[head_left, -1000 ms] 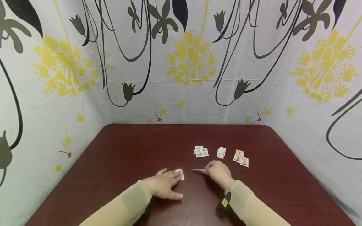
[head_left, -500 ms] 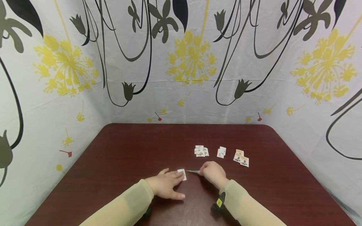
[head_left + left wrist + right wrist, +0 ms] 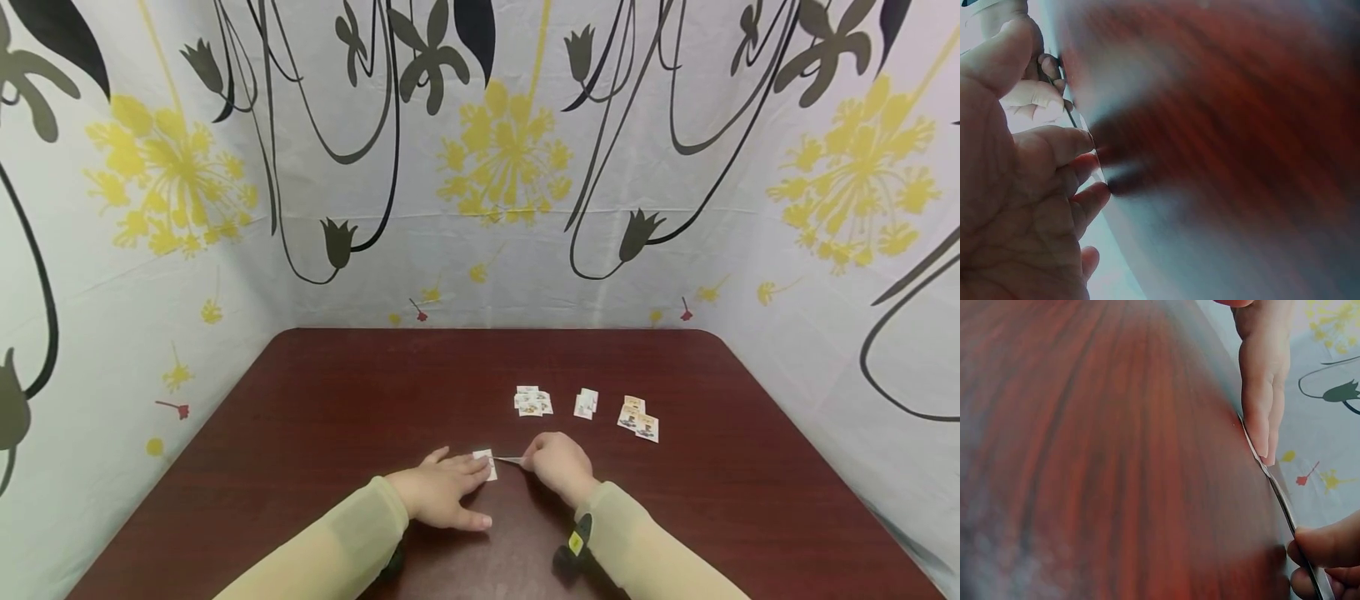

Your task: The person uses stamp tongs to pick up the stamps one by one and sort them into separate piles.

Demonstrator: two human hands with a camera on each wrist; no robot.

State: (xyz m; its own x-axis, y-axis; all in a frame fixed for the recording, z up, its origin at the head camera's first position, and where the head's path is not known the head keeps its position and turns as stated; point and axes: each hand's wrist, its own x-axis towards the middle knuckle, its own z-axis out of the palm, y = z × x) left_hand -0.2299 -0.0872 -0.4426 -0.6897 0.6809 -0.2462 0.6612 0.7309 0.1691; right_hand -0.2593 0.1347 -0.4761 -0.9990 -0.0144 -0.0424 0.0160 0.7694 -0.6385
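My left hand [image 3: 442, 490] lies with fingers stretched out, fingertips pressing a small white card [image 3: 492, 473] on the table; part of that card is hidden under them. To its right, my right hand [image 3: 558, 467] pinches another thin card [image 3: 512, 461], seen nearly edge-on, its far end at the first card's right edge. The right wrist view shows the pinched card [image 3: 1282, 497] as a narrow strip between thumb and fingers, leading up to the left fingertips [image 3: 1264, 447]. In the left wrist view, the left hand's straight fingers [image 3: 1088, 197] touch the tabletop. The cards' faces are mostly hidden.
Beyond the hands, on the dark red-brown table [image 3: 360, 400], lie a cluster of several white cards [image 3: 532, 403], a small overlapping group [image 3: 586, 404] and a group with orange prints [image 3: 637, 421]. Floral cloth [image 3: 510, 275] hangs around the table's back and sides.
My right hand has moved left with its card, bringing it up to the card under my left hand. The left hand and its card have shifted slightly right.
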